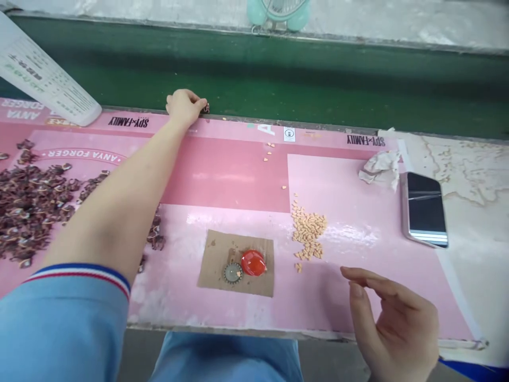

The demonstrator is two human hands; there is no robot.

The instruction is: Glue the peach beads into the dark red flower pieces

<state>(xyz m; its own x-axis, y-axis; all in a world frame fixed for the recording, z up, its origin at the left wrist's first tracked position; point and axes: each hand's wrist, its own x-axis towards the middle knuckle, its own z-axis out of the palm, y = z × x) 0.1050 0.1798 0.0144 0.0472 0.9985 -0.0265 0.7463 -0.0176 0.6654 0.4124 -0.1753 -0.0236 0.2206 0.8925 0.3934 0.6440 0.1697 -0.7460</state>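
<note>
Stretched out to the table's far edge, my left hand [185,107] is closed in a pinch on a small dark brown part [205,108], mostly hidden by the fingers. My right hand [393,321] hovers over the near right of the pink mat [234,175], thumb and index tips slightly apart with nothing visible between them. Beyond it lies a pile of small tan pieces [309,231]. On a brown cardboard piece [214,276] sit a glossy red round object [253,262] and a bottle cap [233,273]. Under and beside my left forearm spread many dark brown parts [35,207].
A green sunken channel [246,74] runs past the far edge. At the right are a phone [426,209] and crumpled tissue [380,168]. A translucent cup [51,79] lies at the far left. A teal fan [278,11] stands across the channel.
</note>
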